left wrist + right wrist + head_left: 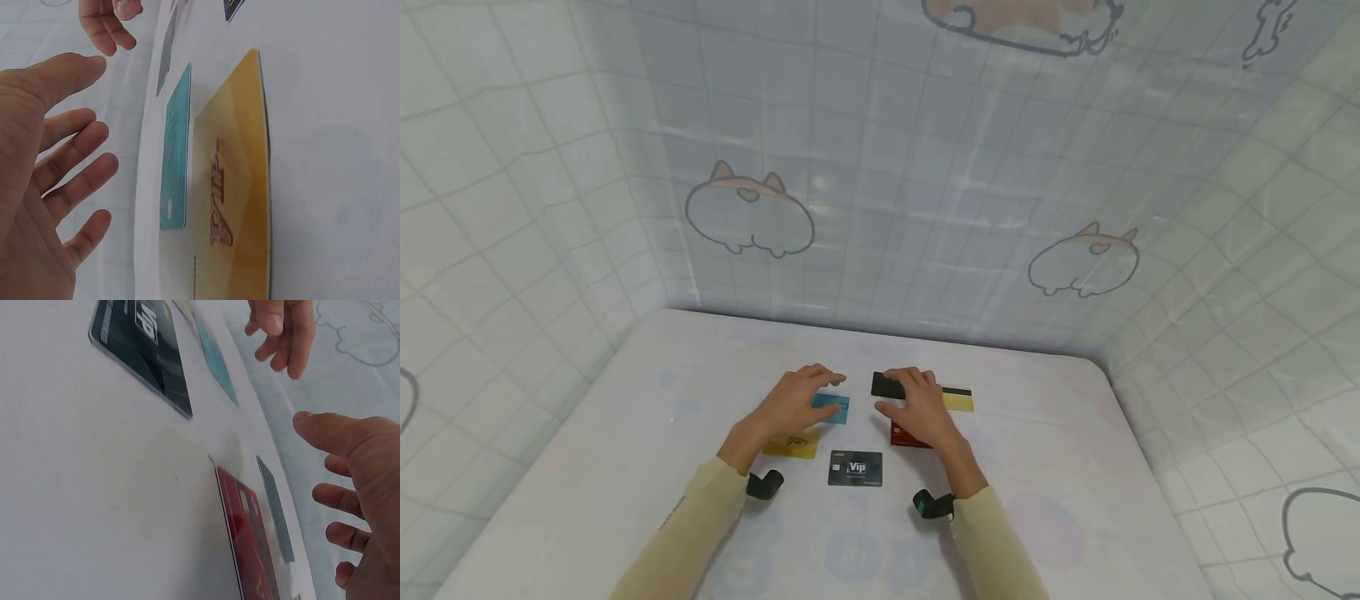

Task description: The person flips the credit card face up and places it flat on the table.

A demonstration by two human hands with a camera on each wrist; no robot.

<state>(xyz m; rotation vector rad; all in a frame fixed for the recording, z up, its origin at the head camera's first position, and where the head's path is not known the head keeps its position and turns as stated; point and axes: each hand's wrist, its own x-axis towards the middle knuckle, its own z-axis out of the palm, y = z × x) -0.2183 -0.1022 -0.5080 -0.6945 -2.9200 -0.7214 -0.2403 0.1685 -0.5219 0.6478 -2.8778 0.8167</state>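
Note:
My left hand (pixel 795 400) hovers over a blue card (pixel 838 408) and a yellow VIP card (pixel 797 445), fingers apart and holding nothing. In the left wrist view both the teal-blue card (pixel 177 153) and the gold card (pixel 234 181) lie flat below the fingers. My right hand (pixel 919 406) is above a red card (pixel 904 436) and a black card (pixel 887 386), its fingers relaxed with nothing between them. A yellow card with a dark stripe (pixel 958 400) lies to its right, partly hidden. Between the forearms lies a dark Vip card (pixel 856 469).
The cards lie on a white table (pixel 1060 467). Behind it hangs a pale gridded curtain (pixel 880 208) with dog drawings, continuing along both sides. A black wrist-camera piece (pixel 766 485) shows at the left wrist, another black piece (pixel 933 504) at the right.

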